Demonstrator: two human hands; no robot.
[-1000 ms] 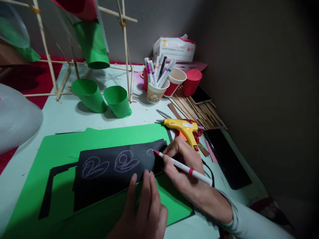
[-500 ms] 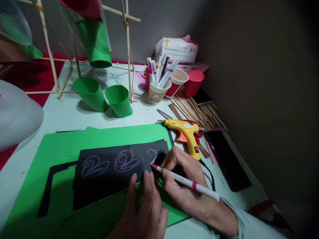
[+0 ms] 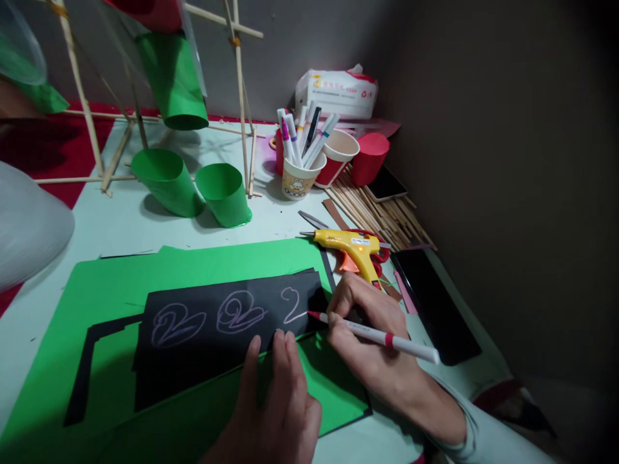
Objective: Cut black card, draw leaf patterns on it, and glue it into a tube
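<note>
A: Where's the card (image 3: pixel 207 345)?

B: On the green sheet (image 3: pixel 193 264) — call it the clock's centre, with 12 pointing to the far side.

A: And the right hand (image 3: pixel 374 332)?

B: At 3 o'clock, curled around a pen (image 3: pixel 406 346), pinching it near the red tip. That tip meets the card at the end of a pale stroke (image 3: pixel 296 318) shaped like a 2.

A: Anything else drawn there?

B: Yes, 2 looped drawings (image 3: pixel 240 312), pale too, on the 9 o'clock side of that stroke.

A: What about the left hand (image 3: pixel 283 399)?

B: At 5 o'clock, loosely open, fingers a bit apart — it grips nothing, and its fingertips rest at the card's near edge.

A: And around them?

B: A glue gun (image 3: pixel 348 243) lies at 2 o'clock, just beside the right hand, partly covering some scissors (image 3: pixel 313 219). Past that hand, at 3 o'clock, is a phone (image 3: pixel 435 306). Farther off, at 1 o'clock, stands a paper cup (image 3: pixel 297 183) of markers (image 3: pixel 309 138); 2 green cups (image 3: pixel 167 180) stand around 11 and 12 o'clock.
</note>
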